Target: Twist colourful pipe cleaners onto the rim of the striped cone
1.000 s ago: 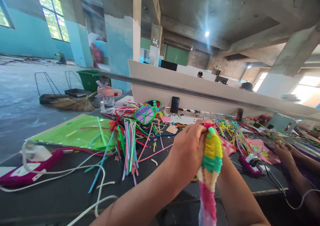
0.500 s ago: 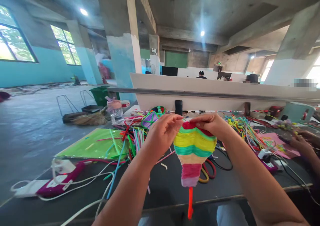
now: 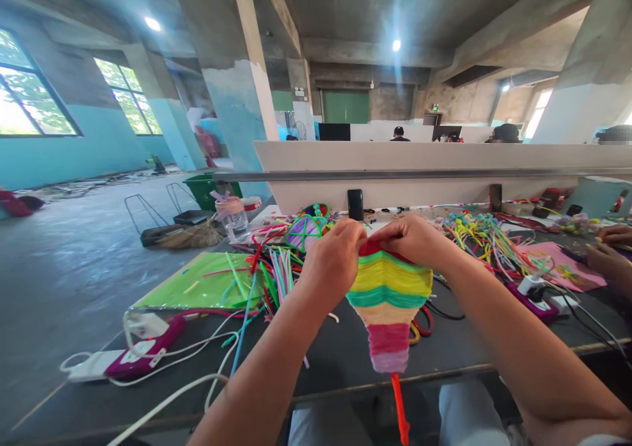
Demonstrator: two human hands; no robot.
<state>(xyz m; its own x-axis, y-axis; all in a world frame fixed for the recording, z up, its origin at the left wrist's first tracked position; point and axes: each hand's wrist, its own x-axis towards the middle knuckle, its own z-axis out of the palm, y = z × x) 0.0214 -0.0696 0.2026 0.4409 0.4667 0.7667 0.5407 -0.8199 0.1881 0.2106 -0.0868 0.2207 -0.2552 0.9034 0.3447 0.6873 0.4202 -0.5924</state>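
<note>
- While the left hand [image 3: 336, 255] and right hand [image 3: 415, 238] both pinch the red top edge of the striped pipe-cleaner piece [image 3: 388, 294], it hangs upright over the table's [image 3: 326, 367] near edge.
- A hard sideways tug could likely spread its wound rows.
- If one pinch slackens, the piece may tilt and its red stem [image 3: 399, 406] may snag the table edge.

On the table [image 3: 340, 360]: one striped fan [image 3: 388, 294], held by one left hand [image 3: 336, 255] and one right hand [image 3: 415, 238]. One bottle [image 3: 233, 217] and one green sheet [image 3: 202, 288] at 10 o'clock, one phone [image 3: 355, 204] at 12, a co-worker's two hands [image 3: 605, 261] at 3; two ceiling lamps [image 3: 395, 45] overhead.
</note>
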